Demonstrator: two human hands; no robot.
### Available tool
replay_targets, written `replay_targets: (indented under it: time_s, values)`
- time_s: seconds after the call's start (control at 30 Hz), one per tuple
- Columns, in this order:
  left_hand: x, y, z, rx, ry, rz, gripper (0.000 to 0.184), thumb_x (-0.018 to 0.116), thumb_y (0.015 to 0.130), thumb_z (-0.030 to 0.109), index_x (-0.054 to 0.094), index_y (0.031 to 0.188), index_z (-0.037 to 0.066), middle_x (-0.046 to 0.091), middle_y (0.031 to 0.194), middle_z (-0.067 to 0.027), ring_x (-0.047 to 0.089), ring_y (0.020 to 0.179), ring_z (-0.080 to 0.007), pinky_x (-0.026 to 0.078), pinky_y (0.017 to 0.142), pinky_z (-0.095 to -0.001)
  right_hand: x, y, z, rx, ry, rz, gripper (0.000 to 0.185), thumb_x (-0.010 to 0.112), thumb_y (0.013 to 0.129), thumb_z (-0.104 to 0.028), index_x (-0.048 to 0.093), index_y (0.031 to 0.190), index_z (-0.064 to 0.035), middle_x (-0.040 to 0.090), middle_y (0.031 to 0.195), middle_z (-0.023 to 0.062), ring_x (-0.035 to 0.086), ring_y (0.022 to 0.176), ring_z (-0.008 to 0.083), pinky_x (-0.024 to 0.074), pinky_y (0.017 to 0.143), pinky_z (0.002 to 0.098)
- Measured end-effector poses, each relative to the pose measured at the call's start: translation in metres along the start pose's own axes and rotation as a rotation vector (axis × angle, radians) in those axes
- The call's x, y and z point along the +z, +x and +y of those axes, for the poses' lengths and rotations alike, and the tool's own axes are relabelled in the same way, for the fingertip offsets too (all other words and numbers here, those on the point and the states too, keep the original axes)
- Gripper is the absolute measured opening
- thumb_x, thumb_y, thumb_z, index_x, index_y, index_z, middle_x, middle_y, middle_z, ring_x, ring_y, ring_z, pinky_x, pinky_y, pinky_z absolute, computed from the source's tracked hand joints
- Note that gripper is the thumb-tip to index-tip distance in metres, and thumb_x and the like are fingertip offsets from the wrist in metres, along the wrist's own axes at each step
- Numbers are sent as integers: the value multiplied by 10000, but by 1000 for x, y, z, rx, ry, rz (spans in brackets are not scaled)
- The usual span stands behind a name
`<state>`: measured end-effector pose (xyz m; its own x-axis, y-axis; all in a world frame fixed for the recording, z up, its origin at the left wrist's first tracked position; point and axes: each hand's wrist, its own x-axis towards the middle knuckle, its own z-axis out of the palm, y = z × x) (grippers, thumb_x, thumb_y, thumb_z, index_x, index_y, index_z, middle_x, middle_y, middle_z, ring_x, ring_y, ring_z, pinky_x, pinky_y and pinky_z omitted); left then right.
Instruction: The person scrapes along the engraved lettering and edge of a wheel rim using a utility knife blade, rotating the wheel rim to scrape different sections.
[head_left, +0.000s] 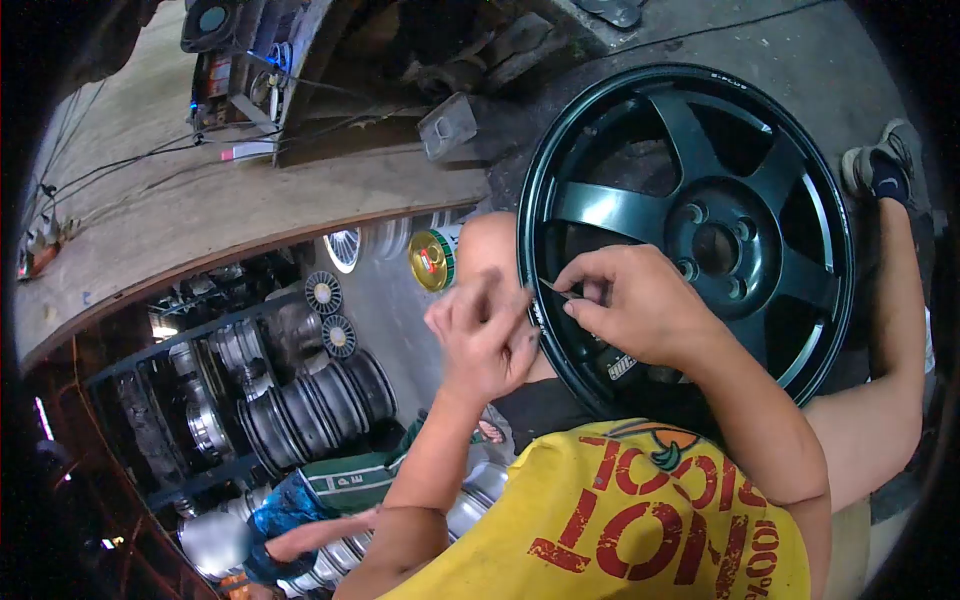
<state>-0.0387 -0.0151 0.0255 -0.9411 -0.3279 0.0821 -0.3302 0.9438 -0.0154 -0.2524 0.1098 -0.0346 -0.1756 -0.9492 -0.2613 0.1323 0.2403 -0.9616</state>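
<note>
A dark green alloy wheel rim (590, 205) with broad spokes rests against my legs, its face toward me. My right hand (635, 305) is over the rim's near left part, thumb and fingers pinched on a small thin strip (556, 288) whose kind I cannot make out. White lettering runs along the rim's lip near its tip. Just left of the lip is my left hand (482, 332), fingers bent and smeared by motion, so whether it holds anything does not show. My knee is behind it.
A gold-topped can (432, 260) stands beyond my knee. Wheel rims (315, 410) are stacked and shelved at the left, near another person in a green garment (350, 485). A wooden bench (350, 180) with cables and a clear plastic container (448, 127) lies ahead.
</note>
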Motion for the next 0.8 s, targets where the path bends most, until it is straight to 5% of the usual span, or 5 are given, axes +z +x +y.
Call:
replay_targets:
  time_s: [0.13,0.3,0.47,0.8]
  values:
    - [9,-12,-15,-161,-96,121,543,792,729,246,751,1253,110,599,1298,-143,535,1184,-330,380,1038,-453,2,-3,-2,-38,-102,-23,232,753,859,-176,813,1049,-56,761,914,197,745,880,382,590,836,460]
    - [10,-25,-1,-5,-301,61,443,775,731,226,840,1156,119,538,950,-48,532,890,-227,401,876,-394,11,-3,3,-62,-155,-51,238,800,851,-130,822,1059,-17,753,946,193,727,894,336,573,843,434]
    - [14,-23,-6,-4,-312,61,473,785,715,246,848,1172,139,530,944,-41,523,853,-217,388,850,-380,13,-3,1,-95,-257,-67,229,733,866,-191,824,1022,-51,757,1024,236,729,1018,416,573,946,503]
    - [15,-24,-8,7,-283,51,409,766,723,233,861,1101,108,524,924,-47,496,860,-214,387,816,-354,19,1,5,-129,-288,-79,236,730,884,-217,826,1027,-57,732,1006,241,714,1021,416,567,942,508]
